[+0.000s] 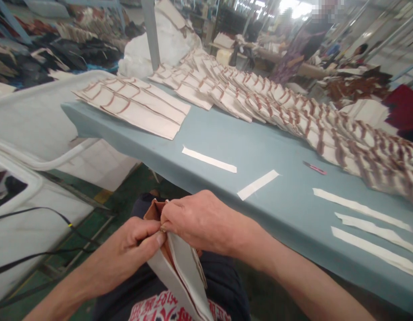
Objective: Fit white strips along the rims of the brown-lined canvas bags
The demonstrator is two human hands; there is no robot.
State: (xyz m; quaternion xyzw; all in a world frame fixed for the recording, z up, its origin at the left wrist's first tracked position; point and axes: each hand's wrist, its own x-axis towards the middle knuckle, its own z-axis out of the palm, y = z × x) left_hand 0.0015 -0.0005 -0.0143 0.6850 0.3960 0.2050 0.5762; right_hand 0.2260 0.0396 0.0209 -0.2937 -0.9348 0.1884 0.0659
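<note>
Both my hands hold one folded cream fabric piece [184, 272] with brown trim, over my lap and in front of the table. My left hand [134, 247] pinches its upper edge from the left, fingers closed. My right hand [200, 220] is closed over the top corner of the same piece, where a brown flap [152, 210] sticks out. The two hands touch at the fingertips. The lower part of the fabric piece hangs down toward my dark trousers.
A blue-grey table [226, 147] carries several loose white strips [209, 159], a small red pen-like tool [314, 168], a fanned stack of cream pieces [136, 104] and a long overlapping row of them [293, 111]. A white cart [29, 120] stands left. A person [303, 44] works at the far end.
</note>
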